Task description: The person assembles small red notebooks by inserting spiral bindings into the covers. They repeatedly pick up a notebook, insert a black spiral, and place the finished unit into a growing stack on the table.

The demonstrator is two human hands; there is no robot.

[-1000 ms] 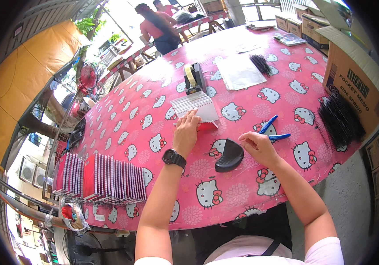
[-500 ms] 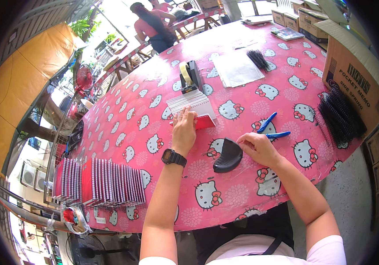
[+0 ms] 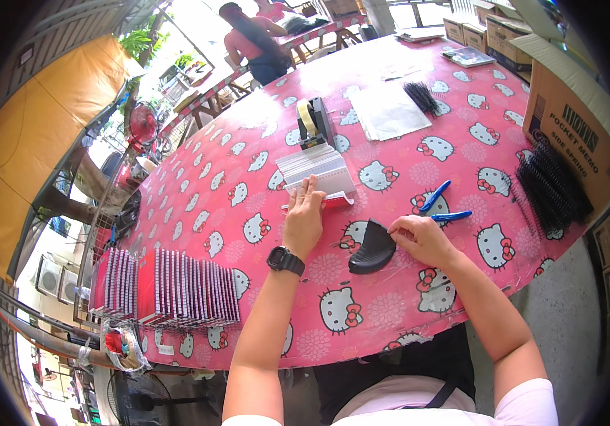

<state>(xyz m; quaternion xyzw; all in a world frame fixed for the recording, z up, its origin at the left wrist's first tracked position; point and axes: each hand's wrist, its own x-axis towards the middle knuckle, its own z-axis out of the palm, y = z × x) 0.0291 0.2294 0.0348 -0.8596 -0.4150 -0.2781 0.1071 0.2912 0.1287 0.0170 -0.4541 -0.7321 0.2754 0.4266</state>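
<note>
My left hand [image 3: 303, 216], with a black watch on its wrist, lies with fingers stretched over the front of a fanned stack of white perforated sheets [image 3: 312, 169]. Under and beside those fingers shows a red cover [image 3: 337, 202], partly hidden by a white sheet. My right hand [image 3: 425, 238] has its fingers curled and pinched together at the right edge of a black wedge-shaped block [image 3: 372, 248]. Anything small within that pinch is too hard to make out. Blue-handled pliers [image 3: 443, 206] lie spread just beyond my right hand.
A tape dispenser [image 3: 313, 122] stands behind the sheets. Spiral-bound red notebooks [image 3: 184, 291] are lined up at left. Black wire spirals [image 3: 550, 188] sit beside a cardboard box [image 3: 575, 121] at right. White paper [image 3: 390, 113] lies farther back. Another person [image 3: 255, 46] works at a far table.
The red cover by my left hand shows less, with a white sheet now in front of it. My right hand stays by the black block. The whole view has shifted slightly.
</note>
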